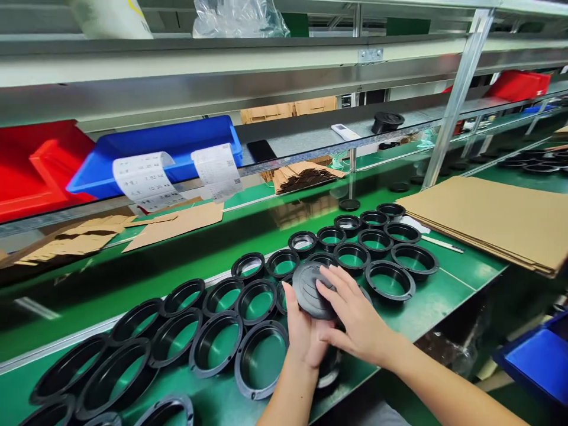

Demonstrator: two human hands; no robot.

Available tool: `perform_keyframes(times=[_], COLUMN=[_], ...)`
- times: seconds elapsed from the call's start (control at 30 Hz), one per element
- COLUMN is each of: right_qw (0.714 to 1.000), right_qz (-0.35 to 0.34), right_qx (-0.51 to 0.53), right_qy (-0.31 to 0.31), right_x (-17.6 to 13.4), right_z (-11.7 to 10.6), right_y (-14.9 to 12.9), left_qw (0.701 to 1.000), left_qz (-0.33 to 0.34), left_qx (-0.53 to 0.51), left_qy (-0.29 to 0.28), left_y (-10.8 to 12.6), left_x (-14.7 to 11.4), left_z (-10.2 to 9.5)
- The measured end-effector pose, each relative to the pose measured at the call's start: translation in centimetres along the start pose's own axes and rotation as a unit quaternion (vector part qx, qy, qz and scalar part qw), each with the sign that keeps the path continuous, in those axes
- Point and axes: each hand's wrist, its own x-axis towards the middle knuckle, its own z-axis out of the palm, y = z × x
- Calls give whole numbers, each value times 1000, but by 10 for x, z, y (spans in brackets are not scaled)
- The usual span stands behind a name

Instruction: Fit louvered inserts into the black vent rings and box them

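Observation:
A round black cap (311, 291) with curved lines on its top face is held tilted above the bench. My left hand (305, 338) cups it from below, thumb up along its left edge. Over its right side lie the outstretched fingers of my right hand (355, 316), with the thumb apart lower down. Whether another part sits under the cap is hidden by my hands. Black rings (262, 360) stand in rows on the green bench around and behind my hands. Partly covered by my wrists, another dark round part (328, 370) sits near the front edge.
Cardboard sheets (488, 219) are stacked at the right, beside a white stick (444, 244). Above the bench runs a shelf with a blue bin (168, 145), a red bin (39, 165), paper labels (217, 168) and a phone (261, 151). A metal post (459, 97) rises at right.

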Motion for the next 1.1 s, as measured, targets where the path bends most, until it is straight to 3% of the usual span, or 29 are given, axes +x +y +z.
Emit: perform_keyframes(times=[0.13, 0.23, 0.33, 0.43, 0.53, 0.6, 0.7, 0.9, 1.1], right_qw=[993, 988, 985, 971, 931, 915, 904, 896, 878], right_qz=[106, 129, 152, 234, 304, 297, 273, 305, 314], right_qx=[31, 54, 74, -49, -201, -263, -307, -279, -312], right_qy=[-33, -65, -38, 20, -15, -71, -120, -162, -180], right_x=[-2, -3, -11, -27, -45, -56, -68, -76, -86], right_z=[-8, -19, -37, -57, -67, -65, -56, -54, -45], right_y=[-5, -4, 16, 58, 101, 116, 116, 95, 104], left_qw=[995, 988, 978, 960, 955, 957, 952, 936, 931], left_qz=[-47, -75, -75, -13, 17, 18, 25, 15, 2], left_qx=[74, 118, 183, 277, 296, 288, 305, 352, 366], left_qy=[-44, -58, -61, -34, -26, -22, -6, -1, -8], left_y=[-11, -19, -24, -24, -19, -15, -13, -12, -11], left_x=[-4, -7, -7, -7, -7, -7, -7, -4, -4], left_z=[-9, -12, -9, -2, 3, 5, 5, 4, 4])
